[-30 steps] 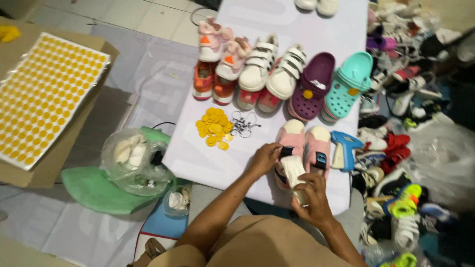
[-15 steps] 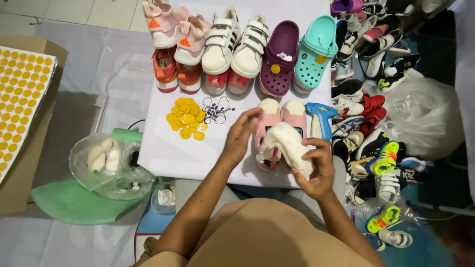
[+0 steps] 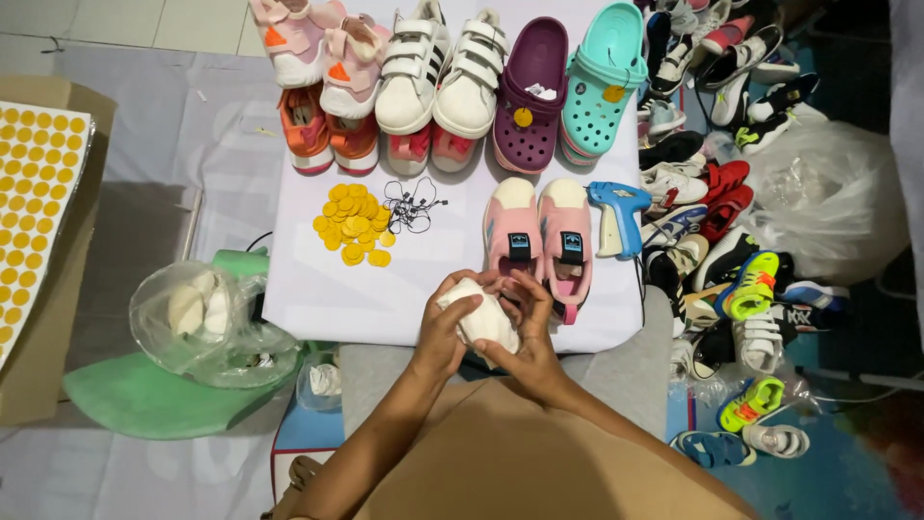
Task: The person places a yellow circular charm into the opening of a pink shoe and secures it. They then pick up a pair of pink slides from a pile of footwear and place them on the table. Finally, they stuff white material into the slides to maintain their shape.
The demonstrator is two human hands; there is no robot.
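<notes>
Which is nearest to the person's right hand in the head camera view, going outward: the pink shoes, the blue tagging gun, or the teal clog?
From the right hand:
1. Pink shoes, just ahead of the fingers, near edge of the white board.
2. Blue tagging gun, farther ahead and to the right, beside the pink shoes.
3. Teal clog, far row at the top.

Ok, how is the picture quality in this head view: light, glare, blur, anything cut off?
Head view: even, soft indoor light with only faint shadows; mild glare on the clear plastic bag; both hands, left hand and right hand, and the white wad they hold look sharp, no motion blur; wide-angle bending at the edges; the top row of shoes is partly cropped.
</notes>
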